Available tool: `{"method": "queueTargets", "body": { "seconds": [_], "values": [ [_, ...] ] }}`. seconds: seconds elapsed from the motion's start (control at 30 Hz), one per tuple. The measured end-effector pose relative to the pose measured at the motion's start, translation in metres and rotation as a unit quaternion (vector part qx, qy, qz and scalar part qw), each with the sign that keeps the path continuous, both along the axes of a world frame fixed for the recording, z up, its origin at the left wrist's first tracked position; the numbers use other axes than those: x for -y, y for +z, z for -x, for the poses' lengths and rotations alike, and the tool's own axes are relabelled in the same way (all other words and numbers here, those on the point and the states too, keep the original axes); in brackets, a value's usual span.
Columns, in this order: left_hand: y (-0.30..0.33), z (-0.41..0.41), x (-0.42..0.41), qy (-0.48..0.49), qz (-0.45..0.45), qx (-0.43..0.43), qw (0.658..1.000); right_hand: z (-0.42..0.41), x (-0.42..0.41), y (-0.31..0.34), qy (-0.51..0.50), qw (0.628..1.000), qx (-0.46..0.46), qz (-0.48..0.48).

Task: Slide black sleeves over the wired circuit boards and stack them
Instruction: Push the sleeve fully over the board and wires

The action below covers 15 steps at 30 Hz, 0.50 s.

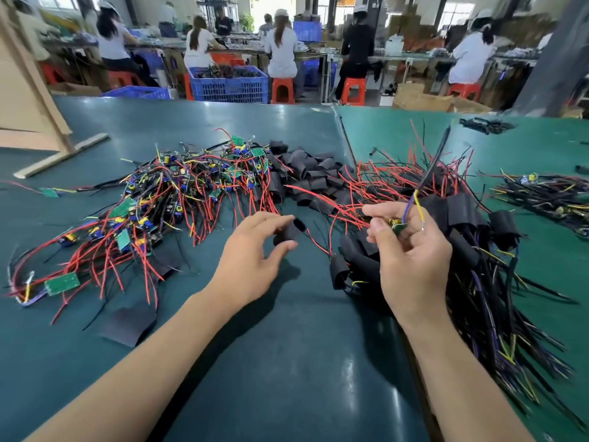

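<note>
My left hand (255, 250) pinched an open black sleeve (288, 232) above the green table (287, 346); my right hand (411, 250) gripped a small wired circuit board (398, 225), just beside it. Its trailing wires (430, 167) could snag the sleeve mouth, I judged.

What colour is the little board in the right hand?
Green, with yellow parts: the circuit board in the right hand, head view.

A workshop hall is seen beyond the green-covered table (287, 362). Seated workers (282, 46) are ranged along a long bench (318, 54) on orange stools (283, 90). Blue crates (229, 84) and cardboard boxes (420, 98) stand on the floor. Daylight, apparently from rear windows (459, 11), is noted.
</note>
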<state>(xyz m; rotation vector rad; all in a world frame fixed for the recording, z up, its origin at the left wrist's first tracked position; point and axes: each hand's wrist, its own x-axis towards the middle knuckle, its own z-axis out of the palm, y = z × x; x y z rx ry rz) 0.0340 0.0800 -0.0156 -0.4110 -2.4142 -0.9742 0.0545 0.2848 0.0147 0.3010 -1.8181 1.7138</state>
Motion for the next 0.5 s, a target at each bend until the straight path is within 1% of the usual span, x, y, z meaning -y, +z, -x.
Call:
{"method": "queueTargets", "body": {
  "seconds": [0.07, 0.1, 0.2, 0.27, 0.33, 0.5],
  "values": [
    [-0.002, -0.001, 0.006, 0.01, 0.044, 0.003, 0.999, 0.002, 0.001, -0.002, 0.008, 1.0, 0.004, -0.022],
    [-0.004, -0.003, 0.009, 0.021, 0.044, 0.004, 0.999, 0.003, 0.002, -0.004, 0.009, 0.999, 0.004, -0.031],
    [-0.01, -0.012, 0.015, 0.048, -0.006, -0.019, 0.999, 0.004, 0.003, -0.007, 0.006, 0.998, 0.003, -0.064],
    [-0.011, -0.014, 0.015, 0.04, -0.013, -0.045, 0.998, 0.006, 0.002, -0.009, 0.005, 0.997, 0.001, -0.082],
    [-0.01, -0.015, 0.014, 0.025, -0.017, -0.05, 0.998, 0.007, 0.002, -0.01, 0.008, 0.996, 0.003, -0.093],
    [-0.008, -0.015, 0.018, 0.031, -0.074, -0.066, 0.995, 0.01, 0.0, -0.014, 0.006, 0.994, 0.008, -0.111]
  ]
}}
